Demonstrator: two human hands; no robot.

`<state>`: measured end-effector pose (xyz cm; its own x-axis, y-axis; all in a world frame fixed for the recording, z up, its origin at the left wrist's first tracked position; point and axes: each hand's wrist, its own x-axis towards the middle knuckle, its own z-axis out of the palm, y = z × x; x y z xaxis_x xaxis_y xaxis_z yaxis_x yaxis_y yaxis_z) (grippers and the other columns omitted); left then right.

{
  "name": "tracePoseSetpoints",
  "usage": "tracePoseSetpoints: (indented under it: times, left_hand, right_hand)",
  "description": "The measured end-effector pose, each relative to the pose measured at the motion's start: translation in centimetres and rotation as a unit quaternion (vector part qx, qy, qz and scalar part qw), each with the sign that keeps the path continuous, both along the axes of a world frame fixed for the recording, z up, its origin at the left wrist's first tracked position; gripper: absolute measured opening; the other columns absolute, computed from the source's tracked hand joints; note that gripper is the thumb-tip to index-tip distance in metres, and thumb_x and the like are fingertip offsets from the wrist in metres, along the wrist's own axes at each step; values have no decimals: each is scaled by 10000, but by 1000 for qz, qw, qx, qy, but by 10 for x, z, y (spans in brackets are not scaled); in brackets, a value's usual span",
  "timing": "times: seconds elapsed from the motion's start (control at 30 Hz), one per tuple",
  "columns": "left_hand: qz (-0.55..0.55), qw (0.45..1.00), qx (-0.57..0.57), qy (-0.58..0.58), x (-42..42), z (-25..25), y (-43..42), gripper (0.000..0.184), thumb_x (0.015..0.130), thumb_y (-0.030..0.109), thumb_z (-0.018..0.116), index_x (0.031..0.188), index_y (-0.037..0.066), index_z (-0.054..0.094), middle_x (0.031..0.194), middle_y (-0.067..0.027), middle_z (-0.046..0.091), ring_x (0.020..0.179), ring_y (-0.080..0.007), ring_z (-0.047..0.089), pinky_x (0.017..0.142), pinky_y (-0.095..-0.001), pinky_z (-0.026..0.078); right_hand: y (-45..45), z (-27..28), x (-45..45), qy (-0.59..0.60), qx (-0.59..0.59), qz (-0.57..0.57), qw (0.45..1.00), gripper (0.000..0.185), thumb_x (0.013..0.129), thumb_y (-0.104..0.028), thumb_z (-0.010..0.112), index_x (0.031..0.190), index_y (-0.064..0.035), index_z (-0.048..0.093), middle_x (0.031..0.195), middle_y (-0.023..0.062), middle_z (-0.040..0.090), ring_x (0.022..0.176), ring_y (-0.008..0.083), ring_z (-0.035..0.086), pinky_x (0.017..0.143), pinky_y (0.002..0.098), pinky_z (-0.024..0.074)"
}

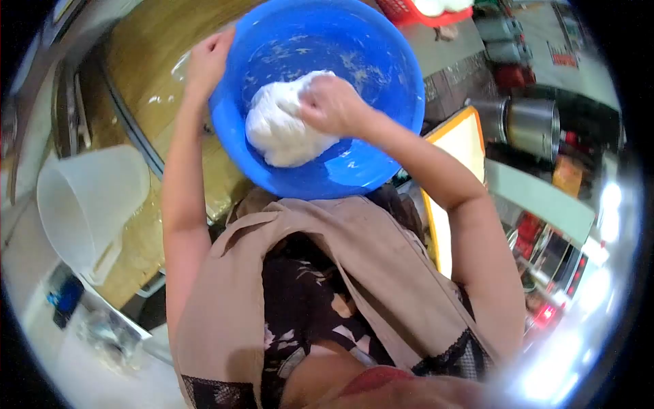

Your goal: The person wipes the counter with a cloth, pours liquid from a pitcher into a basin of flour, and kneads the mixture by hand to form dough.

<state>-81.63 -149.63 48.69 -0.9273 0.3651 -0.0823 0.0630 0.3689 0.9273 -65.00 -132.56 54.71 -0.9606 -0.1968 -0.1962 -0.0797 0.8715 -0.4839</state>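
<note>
A large blue basin [402, 75] is in front of my body, with a white lump of dough [279, 133] inside and pale smears on its inner wall. My right hand [332, 105] is closed, its curled fingers against the top of the dough. On the left, my left hand [208, 65] holds the basin's rim; its fingers are bent and partly hidden at the edge.
A brown tabletop [146, 68] extends left of the basin, bearing a translucent plastic pitcher [92, 204]. To the right are an orange-edged white tray [463, 136] and metal pots [531, 126]. A red basket [415, 12] is beyond the basin.
</note>
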Motion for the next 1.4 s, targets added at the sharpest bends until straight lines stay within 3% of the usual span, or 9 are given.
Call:
tracePoseSetpoints:
  times: [0.1, 0.33, 0.47, 0.57, 0.7, 0.87, 1.17, 1.37, 1.4]
  left_hand:
    - [-21, 1000, -20, -1, 4, 8, 7, 432, 824, 405, 516, 921, -4, 620, 729, -59, 618, 685, -106, 533, 637, -252, 423]
    - [-76, 995, -23, 53, -32, 22, 43, 398, 826, 374, 508, 944, 10, 621, 795, -103, 632, 734, -163, 582, 687, -280, 439]
    - [-40, 977, -148, 146, -25, 26, 39, 384, 855, 331, 440, 873, -17, 602, 827, -192, 607, 775, -232, 595, 691, -345, 438]
    - [33, 998, -47, 41, 24, 2, -12, 404, 882, 333, 396, 819, -30, 562, 755, -187, 580, 724, -239, 558, 680, -350, 423]
    - [225, 946, 199, -124, 136, 7, -27, 375, 923, 285, 353, 977, -39, 534, 896, -96, 578, 807, -163, 508, 749, -290, 403]
    - [257, 949, 154, -93, 136, 15, -23, 386, 911, 234, 398, 1142, -66, 472, 1011, -114, 570, 898, -154, 512, 808, -270, 397]
    - [98, 982, 146, -66, 45, 14, -15, 367, 880, 248, 468, 1095, -42, 532, 926, -88, 614, 811, -126, 545, 747, -242, 425]
    - [14, 987, 125, -101, 11, 6, 7, 353, 870, 271, 477, 1061, -11, 569, 921, -66, 623, 823, -120, 550, 742, -230, 422]
    - [-4, 992, 109, -63, 2, 0, 13, 350, 863, 275, 484, 1059, -2, 571, 909, -77, 629, 818, -126, 560, 739, -235, 426]
  right_hand:
    - [24, -49, 61, 369, -75, 9, 926, 322, 711, -381, 478, 726, -80, 591, 807, 152, 547, 682, 310, 515, 628, 398, 418]
    - [27, -104, 37, 311, 89, -13, 946, 410, 642, -372, 500, 914, -68, 541, 907, 142, 481, 797, 298, 453, 680, 447, 360]
    - [7, -78, 29, 203, 114, -81, 969, 396, 684, -344, 493, 931, -42, 565, 995, 169, 497, 906, 327, 462, 759, 462, 373]
    - [35, -18, 22, -43, -66, -57, 995, 347, 733, -363, 529, 789, -31, 612, 836, 180, 605, 791, 336, 565, 727, 434, 436]
    - [51, 16, -54, 22, 16, -94, 995, 394, 794, -375, 444, 694, -29, 604, 624, 200, 556, 614, 370, 551, 575, 452, 435]
    - [-15, -61, -146, -306, -112, -62, 943, 436, 770, -345, 481, 1110, -84, 561, 1199, 104, 505, 1112, 225, 435, 940, 357, 320]
    - [-12, 18, -56, -296, -87, -40, 950, 468, 730, -443, 519, 636, 12, 578, 703, 220, 583, 745, 286, 585, 646, 405, 437]
    - [37, -64, 65, 325, -41, 112, 938, 246, 654, -338, 529, 687, -96, 566, 883, 114, 520, 817, 291, 515, 714, 436, 415]
    - [44, -81, 65, 230, 9, 136, 964, 285, 609, -373, 554, 750, -127, 583, 932, 104, 516, 840, 288, 502, 757, 461, 395]
